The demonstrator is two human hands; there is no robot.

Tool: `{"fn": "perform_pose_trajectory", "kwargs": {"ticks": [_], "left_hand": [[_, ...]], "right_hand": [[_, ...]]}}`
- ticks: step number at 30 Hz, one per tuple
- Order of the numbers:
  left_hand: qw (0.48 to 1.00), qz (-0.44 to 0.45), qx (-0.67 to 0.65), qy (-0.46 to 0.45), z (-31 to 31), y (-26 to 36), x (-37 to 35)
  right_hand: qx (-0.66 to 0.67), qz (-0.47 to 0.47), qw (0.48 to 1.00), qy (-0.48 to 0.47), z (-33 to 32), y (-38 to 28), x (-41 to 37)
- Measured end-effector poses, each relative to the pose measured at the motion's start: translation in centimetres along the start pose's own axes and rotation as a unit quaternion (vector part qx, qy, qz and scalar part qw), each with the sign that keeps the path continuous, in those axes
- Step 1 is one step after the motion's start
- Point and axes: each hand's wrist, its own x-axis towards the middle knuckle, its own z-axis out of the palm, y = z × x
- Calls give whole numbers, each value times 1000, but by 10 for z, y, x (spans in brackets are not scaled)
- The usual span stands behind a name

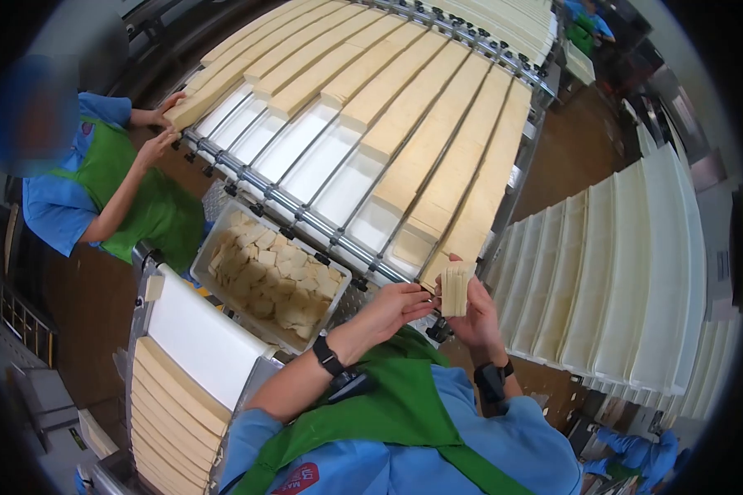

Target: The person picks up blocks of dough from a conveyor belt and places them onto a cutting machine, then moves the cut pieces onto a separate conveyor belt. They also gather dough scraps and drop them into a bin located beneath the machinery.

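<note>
My right hand grips a small stack of pale yellow square dough sheets, with their layered edges towards me. Close to the left side of that stack is my left hand, fingers stretched towards it and nothing seen in them. Both hands are over the near edge of a wide conveyor. Just beyond them ends one of several long rows of stacked sheets, laid in lanes between thin metal rods.
A bin of loose square pieces stands below the conveyor's edge. At left, a co-worker has both hands on another row. A second belt carries more rows. Large white ribbed trays stand at right. Other people are farther off.
</note>
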Motion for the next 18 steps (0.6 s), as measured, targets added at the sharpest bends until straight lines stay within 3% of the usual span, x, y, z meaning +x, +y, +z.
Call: {"fn": "perform_pose_trajectory", "kwargs": {"ticks": [2, 4, 6, 7, 10, 18], "left_hand": [[996, 65, 61, 18, -1, 11, -27], [981, 133, 135, 38, -3, 20, -51], [952, 205, 221, 61, -8, 26, -70], [915, 288, 269, 86, -11, 27, -75], [842, 291, 407, 202, 0, 44, -112], [840, 366, 280, 285, -56, 27, -147]], "right_hand": [[-15, 9, 1000, -6, 8, 8, 6], [-44, 17, 996, -76, 11, 17, 13], [-73, 20, 990, -121, 26, 30, 23], [-77, 25, 987, -140, 34, 38, 27], [-72, 66, 981, -165, 54, 59, 38], [-43, 151, 964, -216, 99, 103, 57]]}}
